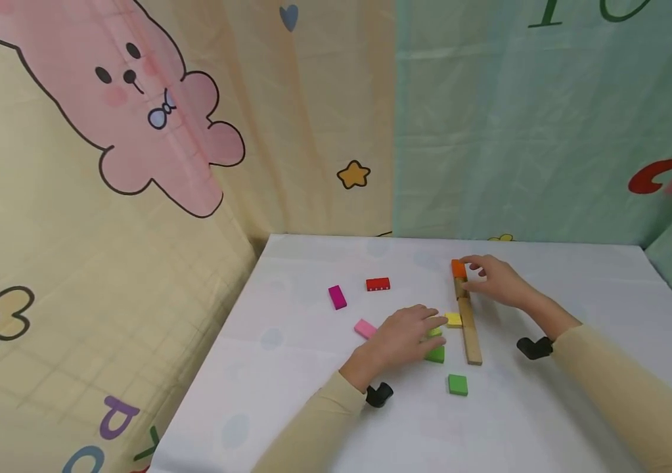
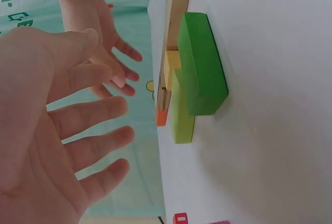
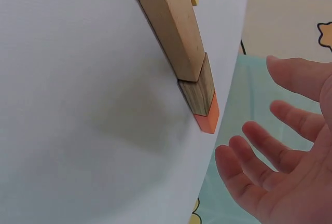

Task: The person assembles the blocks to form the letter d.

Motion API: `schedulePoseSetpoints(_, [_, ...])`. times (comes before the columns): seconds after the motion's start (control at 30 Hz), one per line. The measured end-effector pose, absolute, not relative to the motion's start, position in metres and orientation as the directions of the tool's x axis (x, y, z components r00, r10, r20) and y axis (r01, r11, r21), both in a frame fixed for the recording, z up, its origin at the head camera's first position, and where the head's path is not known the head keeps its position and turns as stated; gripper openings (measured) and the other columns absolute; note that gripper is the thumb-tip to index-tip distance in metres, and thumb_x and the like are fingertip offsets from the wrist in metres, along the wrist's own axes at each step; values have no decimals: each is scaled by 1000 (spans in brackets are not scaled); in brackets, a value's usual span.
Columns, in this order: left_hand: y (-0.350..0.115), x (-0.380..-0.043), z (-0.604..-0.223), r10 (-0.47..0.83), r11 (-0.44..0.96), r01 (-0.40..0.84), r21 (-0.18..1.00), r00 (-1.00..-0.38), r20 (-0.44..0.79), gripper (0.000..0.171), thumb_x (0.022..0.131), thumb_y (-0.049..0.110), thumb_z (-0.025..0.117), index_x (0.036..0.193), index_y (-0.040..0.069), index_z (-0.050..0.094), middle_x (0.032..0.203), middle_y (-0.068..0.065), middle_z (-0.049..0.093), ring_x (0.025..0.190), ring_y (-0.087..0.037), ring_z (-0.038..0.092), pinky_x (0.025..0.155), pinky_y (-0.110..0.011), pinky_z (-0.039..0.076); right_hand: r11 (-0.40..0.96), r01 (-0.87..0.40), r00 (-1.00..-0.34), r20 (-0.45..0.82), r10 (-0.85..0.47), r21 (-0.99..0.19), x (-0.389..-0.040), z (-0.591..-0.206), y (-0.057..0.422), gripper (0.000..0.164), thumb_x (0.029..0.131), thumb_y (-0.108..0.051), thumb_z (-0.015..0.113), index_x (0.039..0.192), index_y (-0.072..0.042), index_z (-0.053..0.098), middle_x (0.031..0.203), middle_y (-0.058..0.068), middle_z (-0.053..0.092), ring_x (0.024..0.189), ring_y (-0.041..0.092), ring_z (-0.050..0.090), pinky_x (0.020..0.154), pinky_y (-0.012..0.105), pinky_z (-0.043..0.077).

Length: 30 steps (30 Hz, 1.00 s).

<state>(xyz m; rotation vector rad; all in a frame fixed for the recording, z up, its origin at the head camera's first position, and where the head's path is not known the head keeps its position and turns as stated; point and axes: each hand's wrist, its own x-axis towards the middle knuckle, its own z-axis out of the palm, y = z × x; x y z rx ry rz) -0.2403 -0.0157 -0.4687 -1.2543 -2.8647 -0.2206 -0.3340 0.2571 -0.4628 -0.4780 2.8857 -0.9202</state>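
A line of plain wooden blocks [image 1: 470, 332] lies on the white table, with an orange block [image 1: 458, 269] at its far end. My right hand [image 1: 498, 281] hovers beside that end, fingers spread and loosely bent; the right wrist view shows a gap between the fingers and the orange block [image 3: 209, 117]. Over the green blocks is my left hand [image 1: 403, 335], its fingers apart and holding nothing. Partly covered beneath it are a dark green block [image 1: 435, 355] and a lime block [image 2: 182, 125]. A yellow block [image 1: 453, 320] adjoins the line's left side.
Left on the table are a red block [image 1: 378, 284] with white marks, a magenta block [image 1: 337, 297] and a pink block [image 1: 364, 328]. Nearer me lies another green block [image 1: 457, 385]. Printed curtains [image 1: 324, 118] hang behind the table.
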Motion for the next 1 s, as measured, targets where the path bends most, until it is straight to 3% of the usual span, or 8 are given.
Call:
schedulePoseSetpoints(0.4, [-35, -262, -470, 710, 674, 711, 199, -698, 91, 43, 102, 37, 59, 144, 27, 57, 141, 5, 56, 132, -12, 48, 105, -30, 44, 781, -287, -952, 74, -297, -555, -289, -463, 256, 63, 96, -24, 71, 149, -7, 44, 140, 23, 48, 123, 46, 48, 92, 62, 48])
schedulePoseSetpoints(0.67, [-35, -285, -478, 680, 665, 630, 401, -733, 24, 42, 102, 33, 61, 143, 24, 59, 140, 9, 57, 132, -9, 49, 107, -29, 42, 755, -301, -942, 58, -331, -583, -258, -475, 258, 62, 97, -24, 70, 151, -9, 43, 146, 23, 45, 129, 48, 44, 95, 66, 44])
schedulePoseSetpoints(0.83, [-34, -297, -482, 696, 628, 620, 471, -718, 16, 42, 101, 31, 63, 142, 23, 60, 137, 11, 59, 130, -8, 50, 107, -28, 41, 744, -326, -932, 68, -355, -583, -243, -486, 257, 65, 94, -25, 74, 150, -10, 45, 146, 25, 45, 134, 48, 40, 101, 69, 37])
schedulePoseSetpoints(1.0, [-35, -306, -487, 685, 611, 569, 550, -729, -6, 41, 99, 33, 66, 139, 24, 63, 135, 14, 59, 129, -7, 50, 106, -29, 42, 714, -367, -917, 102, -386, -596, -234, -495, 256, 68, 93, -27, 75, 150, -7, 45, 147, 24, 44, 134, 48, 40, 100, 67, 38])
